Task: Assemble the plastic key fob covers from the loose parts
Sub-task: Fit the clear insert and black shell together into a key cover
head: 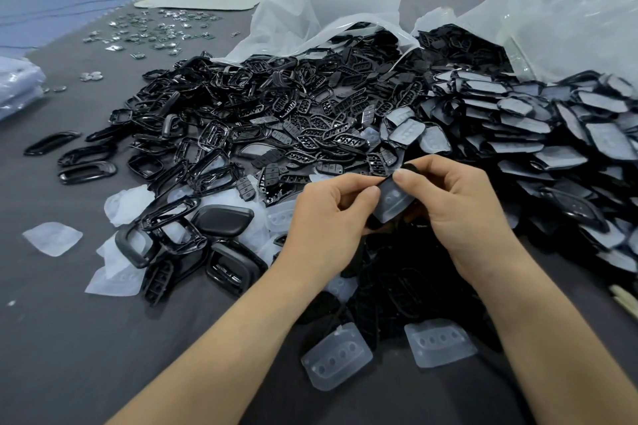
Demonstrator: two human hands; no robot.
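Observation:
Both hands hold one key fob piece [393, 198] above the table: a black part with a translucent pad carrying three dimples on its face. My left hand [328, 217] pinches its left end with thumb and curled fingers. My right hand [448, 203] pinches its upper right end. Black frames [221, 134] lie heaped at the centre left, black button pads [328, 134] in the middle, and stacked assembled-looking parts [538, 134] on the right. Loose translucent pads [336, 355] [440, 342] lie in front.
Two clear plastic bags [328, 14] [569, 17] spill parts at the back. Small circuit boards and metal discs [152, 31] are scattered at the far left. A folded bag stack [17, 86] sits at the left edge. The grey table [69, 338] shows at the front left.

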